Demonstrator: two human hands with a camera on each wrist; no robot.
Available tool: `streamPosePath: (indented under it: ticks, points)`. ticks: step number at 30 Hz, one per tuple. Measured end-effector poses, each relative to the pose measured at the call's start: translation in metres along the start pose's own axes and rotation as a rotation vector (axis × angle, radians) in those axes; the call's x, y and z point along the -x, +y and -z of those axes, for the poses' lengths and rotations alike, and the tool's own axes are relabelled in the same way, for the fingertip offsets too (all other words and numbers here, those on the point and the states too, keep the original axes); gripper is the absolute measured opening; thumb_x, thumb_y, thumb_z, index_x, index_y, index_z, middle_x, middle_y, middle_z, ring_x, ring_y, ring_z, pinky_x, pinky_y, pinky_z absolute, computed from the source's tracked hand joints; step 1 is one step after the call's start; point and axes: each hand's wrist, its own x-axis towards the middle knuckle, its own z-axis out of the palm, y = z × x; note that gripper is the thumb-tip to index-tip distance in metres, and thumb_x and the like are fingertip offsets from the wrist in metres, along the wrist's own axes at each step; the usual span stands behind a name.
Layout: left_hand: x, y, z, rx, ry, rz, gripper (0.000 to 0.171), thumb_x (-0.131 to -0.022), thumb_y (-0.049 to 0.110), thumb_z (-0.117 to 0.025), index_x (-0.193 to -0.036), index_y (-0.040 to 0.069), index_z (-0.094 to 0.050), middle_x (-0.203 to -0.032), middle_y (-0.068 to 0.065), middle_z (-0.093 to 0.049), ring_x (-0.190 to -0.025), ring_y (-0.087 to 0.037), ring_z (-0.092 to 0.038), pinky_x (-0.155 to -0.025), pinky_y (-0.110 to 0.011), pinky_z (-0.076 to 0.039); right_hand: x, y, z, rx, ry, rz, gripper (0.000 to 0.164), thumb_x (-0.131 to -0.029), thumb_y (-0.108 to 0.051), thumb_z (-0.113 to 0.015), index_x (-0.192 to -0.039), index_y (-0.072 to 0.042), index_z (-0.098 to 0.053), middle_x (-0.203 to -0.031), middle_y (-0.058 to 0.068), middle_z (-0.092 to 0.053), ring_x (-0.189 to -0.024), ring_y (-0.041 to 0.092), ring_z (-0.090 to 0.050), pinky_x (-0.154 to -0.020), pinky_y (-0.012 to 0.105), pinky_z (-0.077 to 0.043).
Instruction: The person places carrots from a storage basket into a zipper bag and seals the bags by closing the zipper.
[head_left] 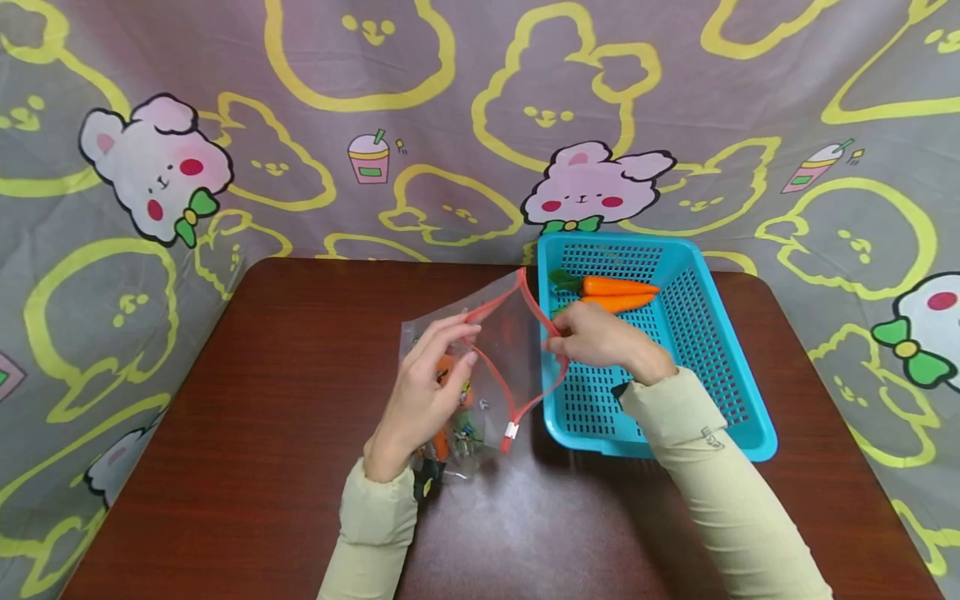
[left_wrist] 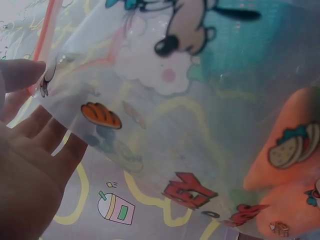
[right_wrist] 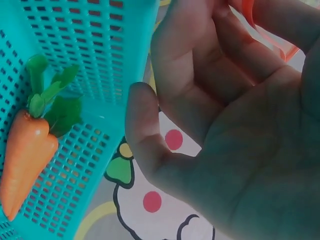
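A clear zip bag (head_left: pixel 504 354) with a red zip rim is spread apart at its mouth, between both hands. My left hand (head_left: pixel 427 387) holds the rim on the left, thumb and fingers on either side of the plastic. The right hand (head_left: pixel 600 337) pinches the opposite edge, over the basket's left wall. Orange carrots (left_wrist: pixel 290 150) show through the printed film in the left wrist view. A white slider (head_left: pixel 512 430) sits at the near end of the zip. Two carrots (head_left: pixel 618 287) with green tops lie in the blue basket (head_left: pixel 731 358).
The basket stands on the right of a dark brown table (head_left: pixel 300 367). Behind and beside the table hangs a cloth (head_left: pixel 450 75) with cartoon prints. A black strap (head_left: pixel 429 477) is on the left wrist.
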Motion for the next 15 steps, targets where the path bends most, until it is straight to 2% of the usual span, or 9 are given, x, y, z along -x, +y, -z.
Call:
streamPosePath:
  ticks: [3, 9, 11, 13, 14, 15]
  points:
    - [0.0, 0.0, -0.001, 0.0, -0.033, 0.023, 0.036, -0.089, 0.001, -0.064, -0.124, 0.006, -0.058, -0.132, -0.009, -0.057, -0.118, -0.021, -0.058, -0.084, -0.032, -0.051, 0.001, 0.003, 0.0, 0.011, -0.006, -0.006, 0.024, -0.091, -0.021, -0.065, -0.071, -0.008, -0.067, -0.053, -0.001, -0.043, -0.048, 0.013, -0.036, -0.05, 0.023, -0.033]
    - [0.001, 0.0, -0.001, -0.021, -0.121, 0.059, 0.043, -0.09, 0.005, -0.066, -0.131, 0.009, -0.053, -0.133, -0.005, -0.054, -0.133, -0.022, -0.045, -0.093, -0.039, -0.049, 0.002, 0.008, 0.001, 0.017, -0.017, -0.014, 0.026, -0.091, -0.021, -0.065, -0.069, -0.008, -0.065, -0.052, -0.001, -0.04, -0.047, 0.013, -0.035, -0.049, 0.023, -0.032]
    - [0.001, 0.0, -0.001, -0.044, -0.133, 0.077, 0.044, -0.09, 0.007, -0.066, -0.132, 0.011, -0.053, -0.133, -0.004, -0.053, -0.127, -0.019, -0.049, -0.093, -0.04, -0.049, 0.003, 0.009, 0.001, 0.021, -0.017, -0.015, 0.026, -0.091, -0.021, -0.065, -0.069, -0.008, -0.066, -0.052, -0.002, -0.039, -0.047, 0.013, -0.035, -0.049, 0.022, -0.032]
    - [0.002, -0.001, -0.001, -0.068, -0.145, 0.1, 0.045, -0.091, 0.011, -0.066, -0.133, 0.014, -0.053, -0.13, -0.002, -0.054, -0.114, -0.015, -0.052, -0.089, -0.037, -0.049, 0.003, 0.01, 0.001, 0.02, -0.018, -0.012, 0.025, -0.091, -0.021, -0.065, -0.069, -0.008, -0.066, -0.052, -0.002, -0.039, -0.047, 0.013, -0.035, -0.049, 0.022, -0.031]
    - [0.002, -0.002, -0.001, -0.077, -0.15, 0.109, 0.044, -0.091, 0.012, -0.066, -0.133, 0.015, -0.053, -0.126, -0.002, -0.055, -0.106, -0.014, -0.053, -0.092, -0.038, -0.048, 0.003, 0.011, 0.001, 0.019, -0.019, -0.01, 0.025, -0.091, -0.021, -0.065, -0.07, -0.008, -0.067, -0.053, -0.002, -0.039, -0.047, 0.013, -0.035, -0.049, 0.023, -0.031]
    - [0.002, -0.002, -0.001, -0.083, -0.157, 0.119, 0.045, -0.091, 0.013, -0.066, -0.134, 0.017, -0.053, -0.12, -0.001, -0.057, -0.099, -0.013, -0.052, -0.088, -0.037, -0.048, 0.003, 0.012, 0.001, 0.019, -0.02, -0.01, 0.024, -0.091, -0.021, -0.065, -0.071, -0.008, -0.067, -0.053, -0.002, -0.039, -0.047, 0.013, -0.035, -0.049, 0.022, -0.031]
